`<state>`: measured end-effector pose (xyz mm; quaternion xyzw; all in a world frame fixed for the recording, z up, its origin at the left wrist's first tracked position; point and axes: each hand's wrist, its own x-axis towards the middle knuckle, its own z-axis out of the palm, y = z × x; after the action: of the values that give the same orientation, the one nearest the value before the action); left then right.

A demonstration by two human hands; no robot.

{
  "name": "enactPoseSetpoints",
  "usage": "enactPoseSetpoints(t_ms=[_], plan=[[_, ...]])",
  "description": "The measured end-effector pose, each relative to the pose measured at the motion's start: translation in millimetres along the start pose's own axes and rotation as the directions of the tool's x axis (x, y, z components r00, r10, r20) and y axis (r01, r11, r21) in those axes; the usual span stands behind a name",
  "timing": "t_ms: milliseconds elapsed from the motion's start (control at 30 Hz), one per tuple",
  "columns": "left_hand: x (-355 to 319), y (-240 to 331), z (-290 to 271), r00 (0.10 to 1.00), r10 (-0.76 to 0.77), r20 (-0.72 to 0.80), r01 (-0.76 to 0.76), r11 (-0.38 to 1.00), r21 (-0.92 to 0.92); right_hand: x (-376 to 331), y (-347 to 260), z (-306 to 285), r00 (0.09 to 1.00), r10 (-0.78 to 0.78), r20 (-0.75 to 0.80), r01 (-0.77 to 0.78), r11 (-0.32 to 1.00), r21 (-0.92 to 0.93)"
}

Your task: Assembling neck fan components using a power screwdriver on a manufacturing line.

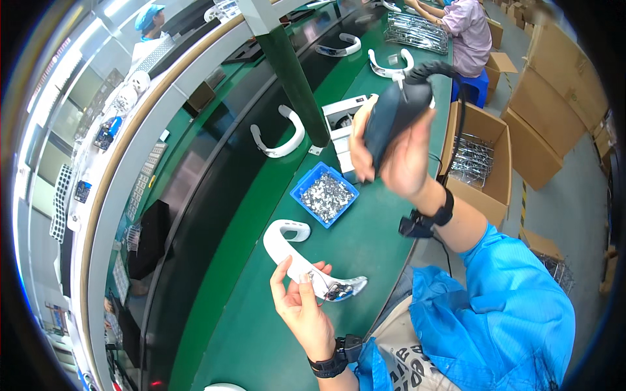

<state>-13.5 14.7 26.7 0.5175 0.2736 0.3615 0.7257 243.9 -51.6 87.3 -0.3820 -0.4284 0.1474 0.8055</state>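
Observation:
My left hand [303,313] grips a white curved neck-fan-like shell [282,246] just over the green bench. One end of the shell is uncovered, and small dark and blue parts [338,290] show inside it. Higher up and to the right, my right hand [407,153] is wrapped round a dark handheld power tool [394,111] with a thick black coiled cord at its top. The tool is held in the air, blurred at its edges; its tip cannot be made out. Between the hands' areas sits a blue bin [301,197] full of small metal pieces.
More white curved shells [295,140] lie on the dark conveyor belt [215,225] and farther along the bench. A green post [293,85] rises beside the belt. At the right stands an open carton [505,173] of metal parts. A co-worker [466,32] sits at the far end.

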Motion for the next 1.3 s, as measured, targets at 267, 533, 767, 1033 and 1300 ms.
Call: enactPoseSetpoints(t_ms=[267,533,767,1033,1300], plan=[[1.8,-5.3,6.1,1.000,-0.015,-0.002,0.015,0.996,0.093,20.3,69.4,-86.8,0.997,0.024,-0.076,-0.030,0.997,-0.076],[2.8,-9.5,20.4,1.000,-0.022,0.017,0.020,0.996,0.087,21.1,93.4,-89.2,0.990,0.132,-0.058,-0.138,0.982,-0.130],[7.9,-8.3,17.8,0.994,-0.041,0.102,0.032,0.996,0.083,4.6,86.4,-92.4,0.967,0.250,-0.041,-0.248,0.967,0.060],[9.7,-12.8,28.9,0.986,-0.042,0.163,0.027,0.995,0.093,-8.6,7.5,-10.2,0.992,0.113,0.058,-0.126,0.929,0.348],[13.1,-17.4,33.1,0.982,-0.031,0.185,0.004,0.990,0.141,-24.9,-11.4,47.2,0.959,0.039,0.279,-0.175,0.859,0.481]])
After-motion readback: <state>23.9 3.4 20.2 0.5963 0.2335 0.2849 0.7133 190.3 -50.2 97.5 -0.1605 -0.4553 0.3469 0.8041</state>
